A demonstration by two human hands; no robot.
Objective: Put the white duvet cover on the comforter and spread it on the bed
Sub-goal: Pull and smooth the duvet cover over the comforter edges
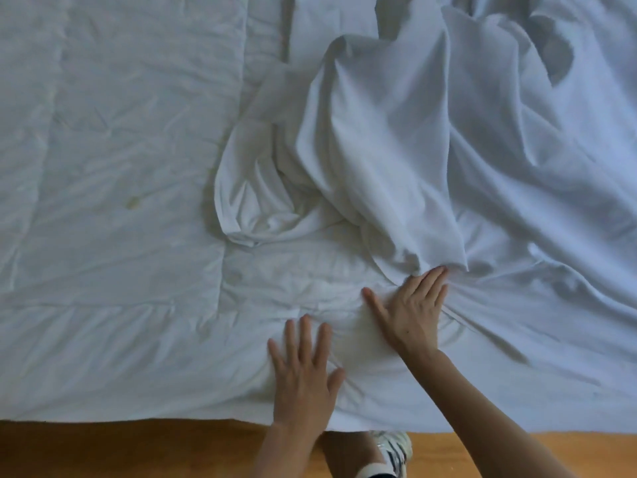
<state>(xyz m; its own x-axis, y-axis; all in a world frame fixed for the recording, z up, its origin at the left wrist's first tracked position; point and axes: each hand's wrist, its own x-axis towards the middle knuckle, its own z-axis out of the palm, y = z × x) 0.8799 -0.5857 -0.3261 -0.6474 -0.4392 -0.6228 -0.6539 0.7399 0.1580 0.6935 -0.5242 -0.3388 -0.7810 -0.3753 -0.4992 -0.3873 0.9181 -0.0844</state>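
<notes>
Comforter [113, 174] lies flat along the near edge of the bed, quilted side bare toward the left. Duvet cover [386, 160] is bunched beyond and right of the hands, its long folds running away from the near edge. Right hand [410, 312], flat with straight fingers, touches the heap's foot and is nearer; left hand [303, 367] presses the comforter, fingers spread, holding nothing.

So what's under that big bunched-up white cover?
The quilted comforter runs under the duvet cover. Both hands, left hand and right hand, press flat nearby. Anything else underneath is hidden.
</notes>
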